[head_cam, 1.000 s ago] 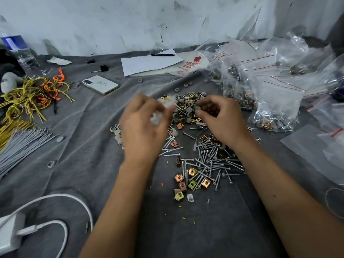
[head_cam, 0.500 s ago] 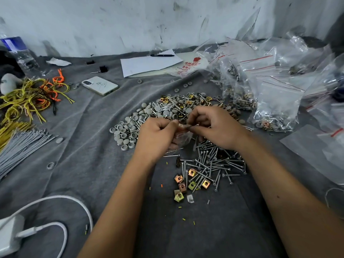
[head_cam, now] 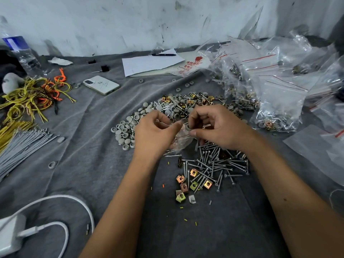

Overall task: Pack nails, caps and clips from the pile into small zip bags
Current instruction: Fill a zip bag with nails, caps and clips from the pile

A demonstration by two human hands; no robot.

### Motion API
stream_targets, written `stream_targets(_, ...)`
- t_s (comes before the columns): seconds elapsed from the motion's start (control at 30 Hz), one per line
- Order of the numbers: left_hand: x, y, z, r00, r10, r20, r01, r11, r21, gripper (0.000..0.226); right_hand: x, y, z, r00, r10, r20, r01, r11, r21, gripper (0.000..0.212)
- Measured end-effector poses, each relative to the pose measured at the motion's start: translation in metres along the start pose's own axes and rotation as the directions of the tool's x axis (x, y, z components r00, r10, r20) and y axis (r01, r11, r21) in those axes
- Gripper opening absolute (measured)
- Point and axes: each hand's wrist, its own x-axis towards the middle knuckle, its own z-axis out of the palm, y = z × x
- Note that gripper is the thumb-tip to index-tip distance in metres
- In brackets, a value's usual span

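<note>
Item 1: my left hand, fingers curled, thumb and forefinger pinching the left edge of a small clear zip bag.

Item 2: my right hand, fingers curled, thumb against the bag's right edge; several nails are gripped in its bent fingers, tips pointing out toward the left hand. The bag hangs between the two hands, mouth up, red stripe showing.

Item 3: loose nails, heaped just below my right hand on the grey cloth over the desk.

Item 4: grey caps, spread just left of my left hand and on beyond both hands, mixed there with nails and clips.

Item 5: brass-coloured clips, a small group below the nails, nearer my forearms.

Item 6: filled zip bags, piled well right of and beyond my right hand.

Item 7: phone, beyond and left of my left hand; yellow and orange ties and grey cable ties far left; white charger near my left elbow.
</note>
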Motion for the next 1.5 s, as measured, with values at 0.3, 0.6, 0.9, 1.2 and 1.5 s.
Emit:
stream_targets(0.3, -0.002, 0.002, 0.002, 0.988, 0.113, 0.105, -0.131, 0.973, 0.192, 0.011, -0.001, -0.001, 0.000, 1.000, 0.016, 0.004, -0.015, 0.998, -0.063, 0.020)
stream_targets(0.6, -0.001, 0.001, 0.003, 0.976, 0.093, 0.196, -0.129, 0.975, 0.182, 0.013, 0.000, -0.003, 0.001, 1.000, 0.025, 0.017, -0.022, 0.986, -0.164, 0.015)
stream_targets(0.9, -0.001, -0.003, 0.008, 0.974, 0.223, -0.046, -0.213, 0.963, 0.168, 0.015, 0.000, 0.000, -0.001, 0.999, 0.036, -0.013, -0.038, 0.978, -0.206, 0.012)
stream_targets(1.2, -0.003, -0.004, 0.013, 0.941, 0.304, -0.147, -0.288, 0.950, 0.119, 0.012, -0.001, -0.002, -0.010, 0.975, -0.022, -0.223, 0.011, 0.999, -0.053, 0.017)
stream_targets(1.5, -0.002, -0.008, 0.014, 0.968, 0.234, 0.085, -0.244, 0.960, 0.135, 0.013, -0.018, 0.012, -0.053, 0.992, 0.122, -0.043, -0.129, 0.902, -0.413, 0.007)
